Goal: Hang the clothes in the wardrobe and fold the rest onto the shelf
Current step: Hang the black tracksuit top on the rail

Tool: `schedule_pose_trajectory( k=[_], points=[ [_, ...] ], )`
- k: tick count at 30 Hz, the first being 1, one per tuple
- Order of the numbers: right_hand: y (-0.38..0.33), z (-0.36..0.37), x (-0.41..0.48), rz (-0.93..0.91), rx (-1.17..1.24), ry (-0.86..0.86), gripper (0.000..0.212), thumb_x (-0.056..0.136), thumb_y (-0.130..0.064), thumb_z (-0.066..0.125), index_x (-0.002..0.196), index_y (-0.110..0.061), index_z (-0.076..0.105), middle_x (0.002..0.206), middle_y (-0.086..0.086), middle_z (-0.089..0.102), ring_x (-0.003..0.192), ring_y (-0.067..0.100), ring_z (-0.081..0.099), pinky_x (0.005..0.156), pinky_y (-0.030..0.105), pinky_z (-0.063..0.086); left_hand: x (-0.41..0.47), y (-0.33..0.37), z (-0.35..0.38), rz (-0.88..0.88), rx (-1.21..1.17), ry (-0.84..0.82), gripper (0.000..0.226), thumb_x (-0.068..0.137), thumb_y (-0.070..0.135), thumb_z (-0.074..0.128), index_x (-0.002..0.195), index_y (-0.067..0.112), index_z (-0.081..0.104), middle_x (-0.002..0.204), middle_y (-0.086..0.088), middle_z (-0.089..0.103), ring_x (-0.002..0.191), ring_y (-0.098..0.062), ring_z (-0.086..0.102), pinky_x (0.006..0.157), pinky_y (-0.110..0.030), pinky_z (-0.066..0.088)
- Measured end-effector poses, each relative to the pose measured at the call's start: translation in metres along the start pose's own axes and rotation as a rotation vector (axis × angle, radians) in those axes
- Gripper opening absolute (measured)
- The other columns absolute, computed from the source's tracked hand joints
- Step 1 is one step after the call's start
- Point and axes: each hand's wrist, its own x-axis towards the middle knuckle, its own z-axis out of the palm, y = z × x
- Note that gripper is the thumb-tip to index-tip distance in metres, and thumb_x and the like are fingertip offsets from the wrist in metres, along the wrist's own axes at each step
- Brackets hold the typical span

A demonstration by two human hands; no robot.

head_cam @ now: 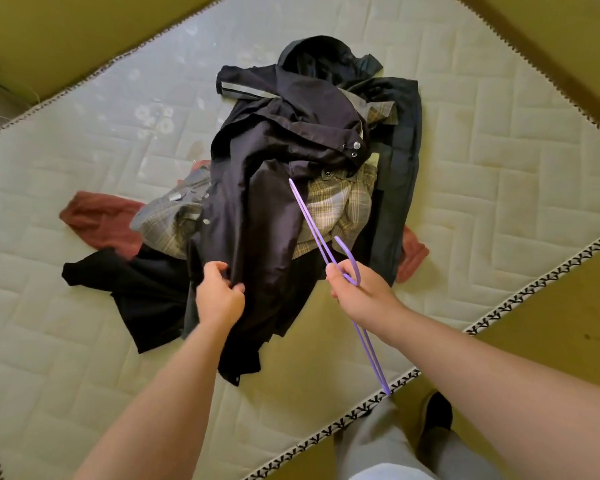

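Observation:
A heap of clothes lies on a quilted mattress (482, 161). On top is a dark purple-black jacket (257, 202) with snap buttons. My left hand (219, 292) pinches a fold of this jacket near its lower edge. My right hand (361, 289) grips a purple plastic hanger (312, 220) at its hook, held edge-on above the pile's right side. Under the jacket show a plaid shirt (340, 206), a red garment (101, 220), a black garment (142, 292) and dark trousers (402, 168).
The mattress rests on a yellowish floor (551, 334); its patterned trim (499, 306) runs diagonally at the lower right. My grey-trousered legs and a dark shoe (437, 410) stand just beyond that edge. Bare mattress surrounds the pile.

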Motion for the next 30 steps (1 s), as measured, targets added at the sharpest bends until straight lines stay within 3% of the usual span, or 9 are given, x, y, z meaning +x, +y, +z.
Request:
schedule_pose_trajectory(
  k=[5,7,12,14,17,21,25,28,30],
  points=[
    [-0.007,0.007,-0.007,0.017,-0.011,-0.026,0.038,0.104,-0.043,0.034,0.085,-0.012,0.048,0.079,0.003,0.052,0.067,0.016,0.047,0.060,0.029,0.040,-0.073,-0.059,0.027,0.203,0.450,-0.567,0.039,0.086,0.014,0.061,0.123,0.024,0.065,0.117,-0.001,0.070,0.112,-0.025,0.063,0.089,-0.031,0.051],
    [-0.008,0.008,-0.010,0.017,-0.020,-0.035,0.038,0.104,-0.042,0.034,0.084,-0.013,0.046,0.080,0.004,0.053,0.068,0.017,0.048,0.061,0.030,0.040,-0.079,-0.070,0.029,0.224,0.589,-0.696,0.039,0.087,0.016,0.058,0.123,0.023,0.067,0.123,-0.001,0.068,0.114,-0.023,0.062,0.091,-0.028,0.049],
    [-0.007,0.013,-0.011,0.039,-0.054,-0.055,0.038,0.105,-0.041,0.033,0.081,-0.015,0.046,0.076,0.004,0.050,0.068,0.018,0.048,0.060,0.029,0.039,-0.040,-0.037,0.020,-0.027,0.224,-0.239,0.043,0.087,0.034,0.069,0.126,0.017,0.060,0.121,-0.003,0.065,0.110,-0.024,0.062,0.084,-0.031,0.049],
    [-0.006,0.015,-0.012,0.046,-0.048,-0.066,0.038,0.105,-0.040,0.033,0.079,-0.016,0.045,0.075,0.003,0.049,0.067,0.017,0.047,0.059,0.028,0.039,-0.028,-0.024,0.024,-0.073,0.127,-0.252,0.066,0.083,0.041,0.075,0.138,0.016,0.049,0.131,-0.004,0.057,0.117,-0.025,0.058,0.088,-0.033,0.050],
    [-0.004,0.014,-0.014,0.046,-0.047,-0.070,0.037,0.106,-0.040,0.033,0.075,-0.022,0.042,0.073,0.000,0.049,0.065,0.014,0.047,0.058,0.026,0.036,-0.024,-0.017,0.036,-0.034,0.261,-0.298,0.085,0.076,0.045,0.080,0.146,0.021,0.037,0.141,-0.007,0.045,0.128,-0.031,0.049,0.103,-0.046,0.047],
    [0.000,0.009,-0.014,0.060,-0.047,-0.061,0.037,0.105,-0.041,0.033,0.074,-0.022,0.041,0.075,0.001,0.050,0.066,0.015,0.047,0.060,0.027,0.038,-0.031,-0.014,0.048,0.265,0.502,-0.156,0.045,0.086,0.032,0.073,0.123,0.024,0.050,0.121,-0.001,0.053,0.106,-0.024,0.058,0.084,-0.037,0.053],
    [0.009,0.004,-0.010,0.066,-0.021,-0.036,0.038,0.104,-0.043,0.034,0.074,-0.022,0.042,0.074,0.001,0.051,0.066,0.016,0.048,0.064,0.030,0.041,-0.030,-0.013,0.071,0.273,0.460,-0.441,0.010,0.093,0.031,0.061,0.102,0.025,0.062,0.097,0.005,0.067,0.082,-0.016,0.062,0.071,-0.031,0.054],
    [0.015,0.001,-0.008,0.062,-0.020,-0.019,0.038,0.104,-0.042,0.035,0.073,-0.022,0.043,0.072,0.000,0.051,0.065,0.015,0.048,0.062,0.029,0.040,-0.027,-0.008,0.092,0.133,0.329,-0.579,0.028,0.096,0.041,0.057,0.088,0.018,0.070,0.081,0.002,0.070,0.073,-0.015,0.064,0.067,-0.029,0.050],
    [0.019,-0.002,-0.009,0.059,-0.006,-0.012,0.038,0.104,-0.042,0.035,0.074,-0.021,0.043,0.071,0.000,0.050,0.065,0.015,0.048,0.061,0.029,0.040,-0.024,-0.001,0.109,-0.042,0.192,-0.559,0.041,0.096,0.047,0.057,0.074,0.013,0.062,0.068,-0.001,0.062,0.066,-0.019,0.061,0.065,-0.033,0.050]
  ],
)
